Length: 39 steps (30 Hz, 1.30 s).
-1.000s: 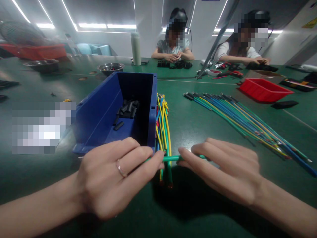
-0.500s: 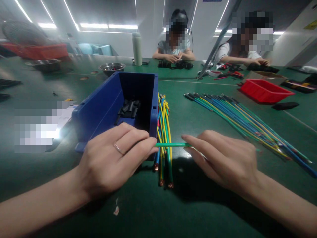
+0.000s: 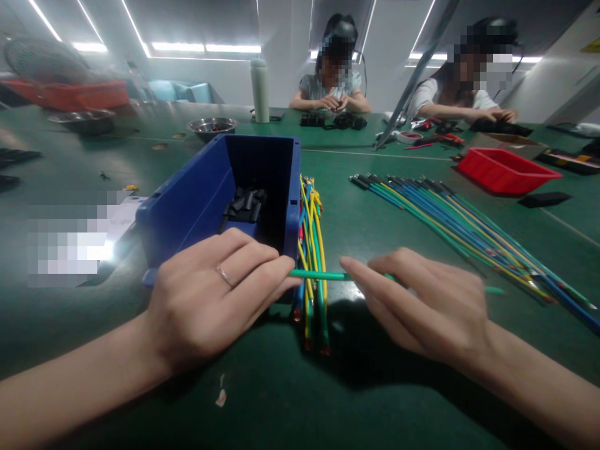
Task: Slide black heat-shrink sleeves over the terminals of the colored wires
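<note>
Both hands pinch one green wire [image 3: 319,275] that lies crosswise between them, just above the green table. My left hand [image 3: 213,297], with a ring on one finger, grips its left end in front of a blue bin [image 3: 197,197]. My right hand [image 3: 424,303] holds the wire further right, and its tail sticks out past the hand. Under the wire lies a small bundle of yellow, blue and green wires [image 3: 312,250] beside the bin. Black sleeve pieces [image 3: 246,203] lie inside the bin.
A long fan of coloured wires [image 3: 459,231] spreads to the right. A red tray [image 3: 506,170] and a black piece sit beyond it. A steel bowl [image 3: 210,128] and a pale bottle [image 3: 260,90] stand behind the bin. Two people work at the far side.
Both hands lifted the green wire up and away from me over the bundle a second ago. In the last half second they have hardly moved.
</note>
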Each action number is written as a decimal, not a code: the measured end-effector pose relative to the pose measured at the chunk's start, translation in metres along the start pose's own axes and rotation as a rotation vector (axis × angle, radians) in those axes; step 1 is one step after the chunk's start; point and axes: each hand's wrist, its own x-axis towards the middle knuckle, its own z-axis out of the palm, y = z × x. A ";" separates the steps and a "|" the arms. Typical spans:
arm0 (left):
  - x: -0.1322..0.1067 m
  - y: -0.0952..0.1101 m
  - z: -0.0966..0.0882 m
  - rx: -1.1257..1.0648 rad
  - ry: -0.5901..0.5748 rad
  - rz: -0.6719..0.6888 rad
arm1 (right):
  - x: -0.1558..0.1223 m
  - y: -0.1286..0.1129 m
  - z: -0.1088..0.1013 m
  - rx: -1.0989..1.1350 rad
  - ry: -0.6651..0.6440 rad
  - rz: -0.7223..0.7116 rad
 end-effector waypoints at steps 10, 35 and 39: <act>0.002 0.001 0.001 -0.001 0.004 -0.005 | 0.000 0.004 0.001 0.042 -0.016 -0.013; -0.008 -0.001 -0.001 -0.122 -0.063 0.022 | 0.002 0.005 -0.001 0.151 0.006 -0.075; -0.010 -0.001 -0.002 -0.124 -0.074 0.026 | -0.005 -0.001 0.002 0.193 -0.006 -0.074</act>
